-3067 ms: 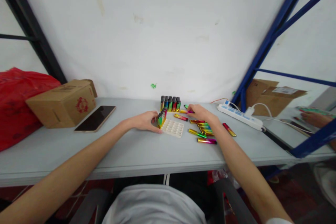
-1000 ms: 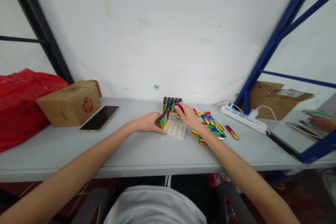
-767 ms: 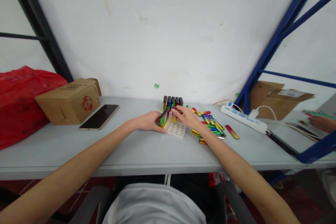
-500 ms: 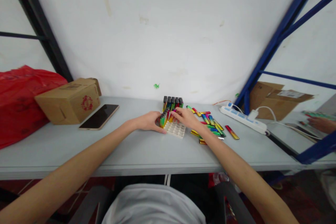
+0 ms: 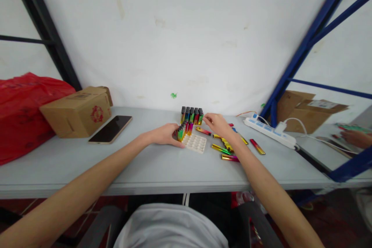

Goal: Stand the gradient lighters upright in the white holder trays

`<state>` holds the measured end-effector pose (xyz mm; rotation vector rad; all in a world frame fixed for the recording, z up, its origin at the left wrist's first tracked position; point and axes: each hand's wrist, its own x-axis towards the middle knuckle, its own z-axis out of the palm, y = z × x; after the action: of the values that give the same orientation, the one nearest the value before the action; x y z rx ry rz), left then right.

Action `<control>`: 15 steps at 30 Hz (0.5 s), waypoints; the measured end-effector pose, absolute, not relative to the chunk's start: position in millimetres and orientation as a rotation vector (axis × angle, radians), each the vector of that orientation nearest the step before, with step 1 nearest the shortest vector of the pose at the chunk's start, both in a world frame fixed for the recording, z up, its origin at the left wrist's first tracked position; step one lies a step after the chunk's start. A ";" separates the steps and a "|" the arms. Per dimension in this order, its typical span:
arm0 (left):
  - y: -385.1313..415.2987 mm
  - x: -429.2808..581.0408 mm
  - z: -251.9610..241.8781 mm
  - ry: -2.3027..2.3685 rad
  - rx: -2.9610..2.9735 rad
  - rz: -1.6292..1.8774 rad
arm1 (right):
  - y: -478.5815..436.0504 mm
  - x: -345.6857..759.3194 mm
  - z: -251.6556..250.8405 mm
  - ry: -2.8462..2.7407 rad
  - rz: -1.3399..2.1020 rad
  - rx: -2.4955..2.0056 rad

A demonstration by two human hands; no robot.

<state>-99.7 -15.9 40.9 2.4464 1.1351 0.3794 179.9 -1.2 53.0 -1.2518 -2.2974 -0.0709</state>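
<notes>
Evidently, the left hand (image 5: 166, 135) grasps the tray (image 5: 197, 143), left of upright lighters (image 5: 180, 134). Whether the right hand (image 5: 216, 122) holds anything is unclear.

Loose lighters (image 5: 257, 147), metallic-looking, smooth and mirror-glossy; upright lighters (image 5: 192, 116), the same bright sheen below dull black tops; tray (image 5: 198, 143), pale matt plastic with a dimpled surface. Bench (image 5: 174, 170), smooth with a low sheen; phone (image 5: 111, 129), glossy dark glass face; carton (image 5: 75, 114), matt brown cardboard; bag (image 5: 26, 116), thin crinkled plastic, lightly shiny. Power strip (image 5: 269, 132), smooth white plastic; frame (image 5: 301, 60), painted metal; shirt (image 5: 171, 226), soft matt cloth, creased.
</notes>
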 end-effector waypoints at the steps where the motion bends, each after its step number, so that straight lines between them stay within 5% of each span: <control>1: -15.9 -99.7 41.0 1.136 2.449 0.375 | 2.3 185.2 51.5 -2.338 -0.089 -1.269; 15: -16.0 -99.6 41.4 1.141 2.469 0.359 | 15.0 199.3 29.5 -2.424 0.010 -1.383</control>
<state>-99.6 -16.0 41.4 2.4691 1.1413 0.3590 199.3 15.0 29.5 -1.3834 -2.4240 0.0105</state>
